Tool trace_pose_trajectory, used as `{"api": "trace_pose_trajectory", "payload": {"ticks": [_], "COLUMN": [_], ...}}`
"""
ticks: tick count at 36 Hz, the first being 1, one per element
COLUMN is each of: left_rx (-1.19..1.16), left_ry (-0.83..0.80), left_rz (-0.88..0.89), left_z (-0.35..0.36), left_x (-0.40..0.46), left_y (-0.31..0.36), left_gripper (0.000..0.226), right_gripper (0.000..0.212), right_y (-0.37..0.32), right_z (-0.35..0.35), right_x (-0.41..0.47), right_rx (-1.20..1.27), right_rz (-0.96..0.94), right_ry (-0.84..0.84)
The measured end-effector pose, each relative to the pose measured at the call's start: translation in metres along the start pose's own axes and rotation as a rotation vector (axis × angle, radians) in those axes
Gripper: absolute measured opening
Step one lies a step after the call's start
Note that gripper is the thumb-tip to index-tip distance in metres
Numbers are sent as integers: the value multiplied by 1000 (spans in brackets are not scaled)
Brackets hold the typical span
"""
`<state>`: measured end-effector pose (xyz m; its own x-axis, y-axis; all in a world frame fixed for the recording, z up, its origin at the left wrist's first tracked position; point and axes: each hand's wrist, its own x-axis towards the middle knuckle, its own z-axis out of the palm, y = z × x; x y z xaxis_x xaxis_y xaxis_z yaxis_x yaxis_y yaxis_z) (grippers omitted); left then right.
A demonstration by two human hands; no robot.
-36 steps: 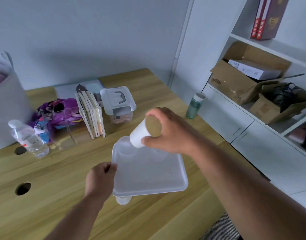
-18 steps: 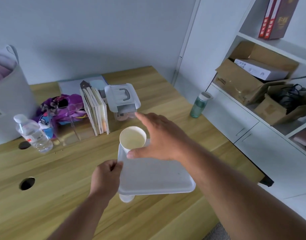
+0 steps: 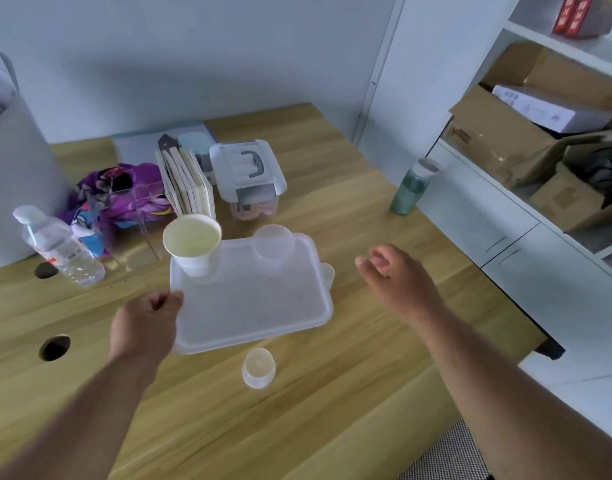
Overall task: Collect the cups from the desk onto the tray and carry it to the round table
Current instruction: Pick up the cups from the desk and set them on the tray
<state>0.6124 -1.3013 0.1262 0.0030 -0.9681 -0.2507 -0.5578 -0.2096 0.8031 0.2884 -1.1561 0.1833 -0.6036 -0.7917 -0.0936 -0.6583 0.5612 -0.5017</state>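
The collecting is looking about half finished. 2 cups are sitting on the translucent tray [image 3: 256, 306]: a white paper cup [image 3: 192, 244], upright at the far-left corner with its pale, empty inside showing, and a clear plastic cup [image 3: 274, 247], also upright, near the far edge. 2 more are waiting on the wooden desk [image 3: 349, 393]: a small clear cup [image 3: 258, 368] standing just beside the tray's near edge, and another clear cup [image 3: 328, 275] peeking out at the tray's right rim (mostly hidden, so its pose is hard to judge).

The left hand [image 3: 145, 329] is pinching the tray's left rim, fingers curled closed around the edge, and seems to be steadying it; whether the tray is resting flat or lifted slightly is not clear. The right hand [image 3: 399, 280] is hovering above the desk to the right of the tray, fingers loosely spread and holding nothing.

The carry to the round table, which is not in view, is not yet begun. The plastic cups are looking thin, light and nearly see-through, so they are probably going to tip easily.
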Motion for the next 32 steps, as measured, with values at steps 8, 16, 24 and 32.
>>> {"api": "trace_pose_trajectory", "payload": {"ticks": [8, 16, 24, 32], "left_rx": [-43, 2, -6, -33], "left_ry": [46, 50, 65, 51], "left_rz": [-5, -27, -56, -75], "left_z": [-9, 4, 18, 27], "left_x": [8, 23, 32, 33], "left_y": [4, -11, -24, -26], "left_gripper": [11, 29, 18, 16], "right_gripper": [67, 90, 91, 59], "right_y": [26, 29, 31, 31], "right_z": [58, 100, 139, 136], "right_x": [14, 59, 91, 92], "right_rx": [-132, -229, -405, -385], "right_rz": [53, 14, -118, -69], "right_ry": [-208, -268, -344, -238]}}
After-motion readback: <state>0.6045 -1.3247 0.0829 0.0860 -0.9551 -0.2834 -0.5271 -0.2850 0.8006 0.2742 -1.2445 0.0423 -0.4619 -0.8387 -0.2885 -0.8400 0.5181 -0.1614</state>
